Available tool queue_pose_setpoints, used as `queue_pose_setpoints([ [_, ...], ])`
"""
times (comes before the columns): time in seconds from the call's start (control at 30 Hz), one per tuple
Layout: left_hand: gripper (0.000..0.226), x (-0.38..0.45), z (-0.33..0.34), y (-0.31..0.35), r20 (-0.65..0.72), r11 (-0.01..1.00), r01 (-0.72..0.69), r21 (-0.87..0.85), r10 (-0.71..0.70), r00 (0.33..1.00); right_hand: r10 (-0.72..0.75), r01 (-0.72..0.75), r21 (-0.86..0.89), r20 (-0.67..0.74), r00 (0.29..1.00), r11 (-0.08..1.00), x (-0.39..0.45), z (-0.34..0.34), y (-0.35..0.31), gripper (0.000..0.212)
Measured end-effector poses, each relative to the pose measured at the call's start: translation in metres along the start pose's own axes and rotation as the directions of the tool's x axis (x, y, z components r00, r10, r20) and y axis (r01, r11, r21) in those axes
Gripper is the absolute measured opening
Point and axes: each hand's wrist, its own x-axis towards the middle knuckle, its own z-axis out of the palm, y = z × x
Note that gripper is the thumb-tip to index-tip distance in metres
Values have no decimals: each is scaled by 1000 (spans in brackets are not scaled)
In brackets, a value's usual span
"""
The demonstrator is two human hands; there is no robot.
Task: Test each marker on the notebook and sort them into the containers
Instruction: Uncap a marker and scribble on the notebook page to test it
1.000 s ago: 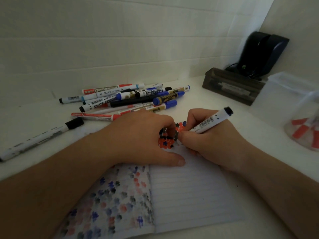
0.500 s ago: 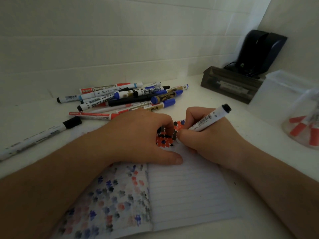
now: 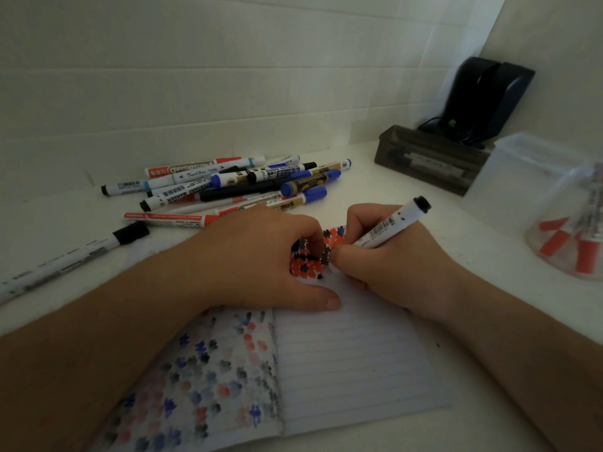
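Note:
An open lined notebook (image 3: 342, 370) lies in front of me, its left page and top right corner covered in red, blue and black test marks. My right hand (image 3: 391, 265) grips a white marker with a black end (image 3: 391, 225), tip down on the page among the marks. My left hand (image 3: 261, 262) rests on the notebook with curled fingers, thumb flat on the paper; whether it holds anything is hidden. A pile of markers (image 3: 235, 187) lies beyond my hands. One black-capped marker (image 3: 71, 259) lies apart at the left.
At the right stand a clear cup with red-capped markers (image 3: 574, 246), a clear plastic box (image 3: 522, 177) and a dark tray holding markers (image 3: 427, 161). A black device (image 3: 483, 102) sits in the back corner. White walls close the table at the back and right.
The marker's upper end has shifted slightly while my right hand keeps its tip on the page. My left hand stays in place.

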Motion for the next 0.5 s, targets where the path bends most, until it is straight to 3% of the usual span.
queue_pose_setpoints([
  [0.37, 76, -2, 0, 1, -6, 1000, 6, -27, -6, 1000, 9, -8, 31, -13, 1000, 999, 1, 1, 0, 23],
  [0.43, 81, -4, -1, 1, -20, 996, 1, -86, -3, 1000, 1, 1, 109, -19, 1000, 994, 1, -1, -1, 23],
  [0.5, 89, -6, -2, 1, -27, 990, 5, -140, -8, 1000, -25, 24, 309, -1, 1000, 951, -1, -5, 0, 21],
])
